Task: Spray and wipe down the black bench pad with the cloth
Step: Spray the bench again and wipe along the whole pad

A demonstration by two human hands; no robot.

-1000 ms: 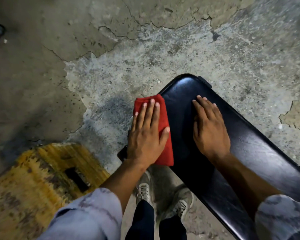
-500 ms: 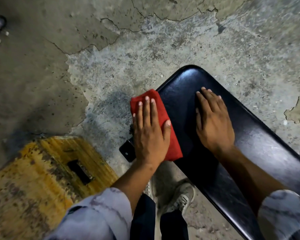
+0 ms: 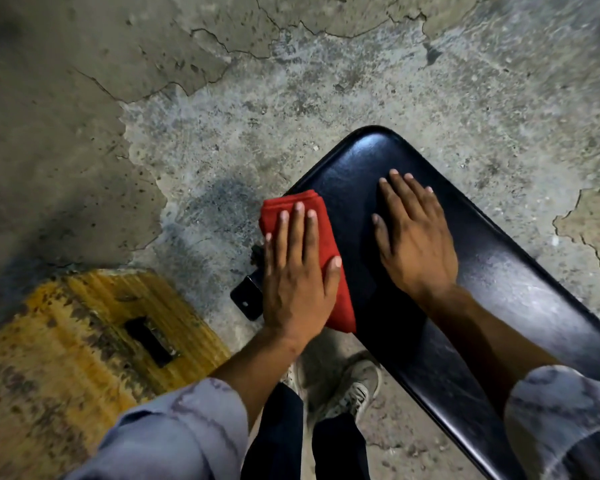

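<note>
Wiping is under way: the left hand (image 3: 297,271) presses flat, fingers spread, on the folded red cloth (image 3: 321,237) at the black bench pad's (image 3: 499,289) near edge. The right hand (image 3: 414,237) rests open, bracing. Next, I judge, sweep across toward the pad's rounded far end.

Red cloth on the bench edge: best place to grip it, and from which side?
Take the red cloth at its far folded end, coming from above. That end sticks out past the left hand's fingertips, stacked thick and partly overhanging the black bench pad's left edge, so fingers could likely pinch under it. The right hand lies flat on the pad.
</note>
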